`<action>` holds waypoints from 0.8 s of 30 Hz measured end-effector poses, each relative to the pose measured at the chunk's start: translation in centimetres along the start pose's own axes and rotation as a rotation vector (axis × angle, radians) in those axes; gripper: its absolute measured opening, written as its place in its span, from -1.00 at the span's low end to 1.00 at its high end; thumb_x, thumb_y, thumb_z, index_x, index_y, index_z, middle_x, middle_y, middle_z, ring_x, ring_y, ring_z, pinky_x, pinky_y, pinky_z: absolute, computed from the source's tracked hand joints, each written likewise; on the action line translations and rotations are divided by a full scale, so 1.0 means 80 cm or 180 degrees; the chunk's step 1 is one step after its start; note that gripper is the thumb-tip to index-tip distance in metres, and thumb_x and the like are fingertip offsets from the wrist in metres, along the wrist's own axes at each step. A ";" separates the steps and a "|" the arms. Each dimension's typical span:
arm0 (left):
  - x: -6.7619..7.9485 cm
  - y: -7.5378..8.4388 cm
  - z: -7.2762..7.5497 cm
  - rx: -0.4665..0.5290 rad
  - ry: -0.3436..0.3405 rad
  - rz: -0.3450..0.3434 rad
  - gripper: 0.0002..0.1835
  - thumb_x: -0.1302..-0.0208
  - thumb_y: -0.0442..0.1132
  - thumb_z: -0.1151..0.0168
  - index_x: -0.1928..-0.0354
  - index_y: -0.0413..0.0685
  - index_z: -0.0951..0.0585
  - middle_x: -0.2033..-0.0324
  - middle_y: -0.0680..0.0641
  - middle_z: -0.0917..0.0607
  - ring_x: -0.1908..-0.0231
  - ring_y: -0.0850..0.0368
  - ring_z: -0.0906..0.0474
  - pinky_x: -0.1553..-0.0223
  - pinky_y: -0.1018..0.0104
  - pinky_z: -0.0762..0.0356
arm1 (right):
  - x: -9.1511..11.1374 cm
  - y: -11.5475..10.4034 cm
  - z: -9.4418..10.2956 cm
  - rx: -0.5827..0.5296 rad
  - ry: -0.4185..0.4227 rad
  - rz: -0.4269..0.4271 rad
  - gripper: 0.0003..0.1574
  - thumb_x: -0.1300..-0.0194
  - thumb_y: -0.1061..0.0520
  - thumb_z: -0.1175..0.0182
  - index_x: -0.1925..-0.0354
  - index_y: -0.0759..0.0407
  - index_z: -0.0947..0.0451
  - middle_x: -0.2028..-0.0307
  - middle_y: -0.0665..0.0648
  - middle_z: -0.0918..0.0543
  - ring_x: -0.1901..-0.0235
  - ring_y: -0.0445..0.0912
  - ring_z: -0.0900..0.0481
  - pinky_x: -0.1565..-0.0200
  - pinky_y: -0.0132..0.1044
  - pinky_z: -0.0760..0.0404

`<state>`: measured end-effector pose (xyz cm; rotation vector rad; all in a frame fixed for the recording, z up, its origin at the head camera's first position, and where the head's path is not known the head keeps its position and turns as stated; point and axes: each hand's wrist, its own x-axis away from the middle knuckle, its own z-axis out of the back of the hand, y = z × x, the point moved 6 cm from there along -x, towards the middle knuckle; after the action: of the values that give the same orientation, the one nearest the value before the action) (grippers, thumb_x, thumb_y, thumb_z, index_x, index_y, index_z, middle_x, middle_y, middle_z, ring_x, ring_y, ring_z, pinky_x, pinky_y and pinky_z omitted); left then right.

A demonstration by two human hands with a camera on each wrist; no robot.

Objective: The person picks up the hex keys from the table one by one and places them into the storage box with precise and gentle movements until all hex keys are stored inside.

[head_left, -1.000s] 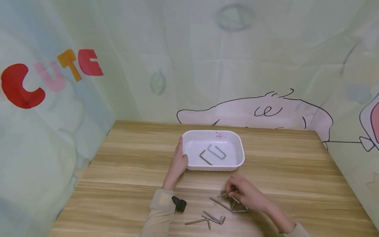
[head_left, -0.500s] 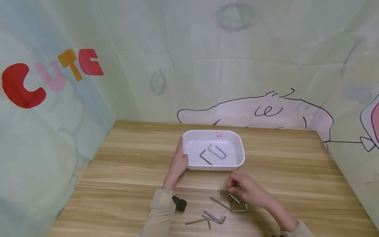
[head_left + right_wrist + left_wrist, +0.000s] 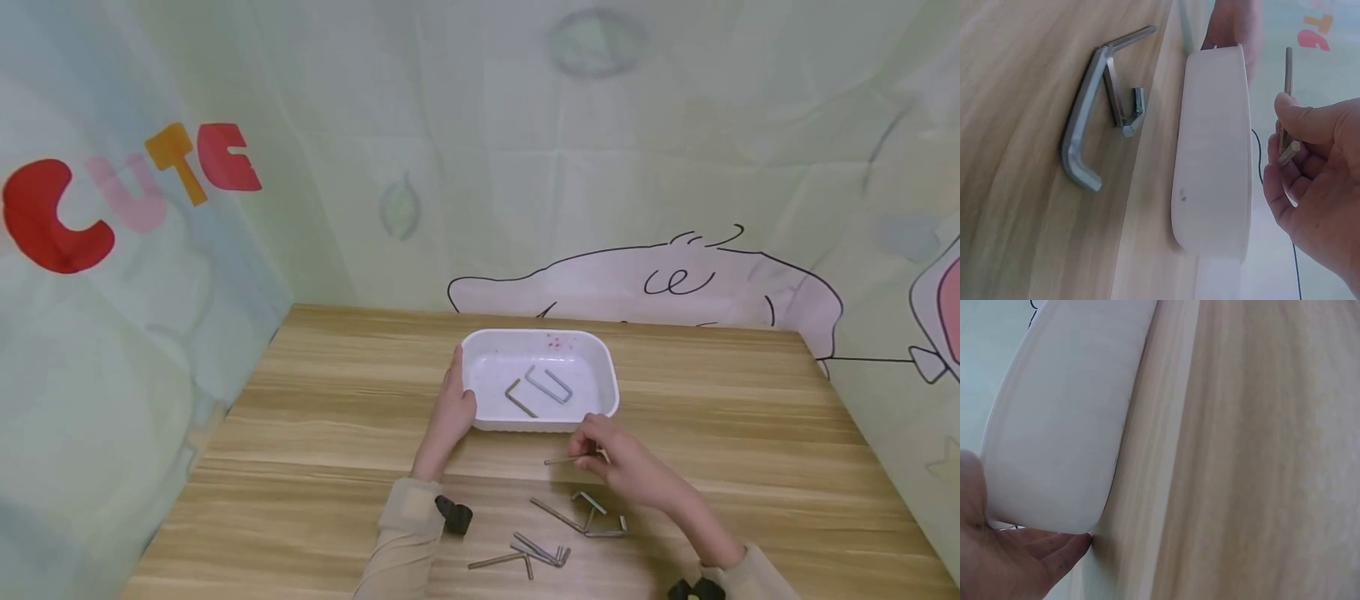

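My right hand (image 3: pixel 626 462) pinches an L-shaped hex key (image 3: pixel 1289 72) between thumb and fingers, just off the near right corner of a white plastic tray (image 3: pixel 547 426). The key's long arm (image 3: pixel 558 461) points left. At the tray's left end, my left hand (image 3: pixel 452 404) holds the wall, with the thumb near the rim and the fingers against the outside, as the left wrist view shows. Inside the tray lie a brownish hex key (image 3: pixel 519 402) and two greyish ones (image 3: pixel 551 387).
On the wood-grain table (image 3: pixel 337 392), several hex keys (image 3: pixel 588 521) lie overlapping below my right hand. Another loose group (image 3: pixel 536 550) is nearer the front. A printed cloth (image 3: pixel 480 167) hangs along the back and sides.
My right hand has lifted a hex key from the table pile and moved it up toward the tray's near side. The left hand and tray have stayed put.
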<state>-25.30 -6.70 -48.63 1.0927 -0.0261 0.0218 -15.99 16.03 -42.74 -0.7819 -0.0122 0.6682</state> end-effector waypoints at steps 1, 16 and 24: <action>0.000 0.000 0.000 -0.0010 0.0002 0.0001 -0.21 -0.27 -0.47 0.23 -0.53 -0.05 0.16 -0.50 -0.22 -0.01 -0.49 -0.14 0.03 -0.49 -0.03 0.01 | -0.002 0.001 0.001 -0.0031 0.0007 -0.0028 -0.76 -0.11 0.34 -0.27 0.34 0.03 -0.48 0.38 -0.11 -0.50 0.29 -0.30 -0.42 0.24 -0.45 -0.58; 0.001 0.003 0.002 -0.0062 0.0008 -0.0059 -0.20 -0.25 -0.47 0.21 -0.53 -0.06 0.15 -0.49 -0.28 -0.03 -0.47 -0.20 0.00 -0.48 -0.06 -0.01 | -0.029 0.005 0.019 0.0122 0.0209 -0.0138 -0.86 -0.12 0.29 -0.31 0.41 0.10 -0.53 0.44 -0.08 -0.48 0.36 -0.24 -0.41 0.34 -0.45 -0.50; 0.001 0.001 0.002 -0.0085 0.0011 -0.0028 -0.20 -0.25 -0.48 0.21 -0.53 -0.06 0.15 -0.48 -0.29 -0.05 -0.46 -0.22 -0.02 -0.47 -0.09 -0.03 | -0.042 0.015 0.022 0.0026 0.0229 -0.0399 -0.85 -0.14 0.33 -0.28 0.40 0.11 -0.54 0.42 -0.03 -0.50 0.34 -0.21 -0.41 0.30 -0.44 -0.51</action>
<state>-25.20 -6.80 -48.50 1.0661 -0.0185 0.0153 -19.77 15.91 -41.51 -0.7903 0.0070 0.5210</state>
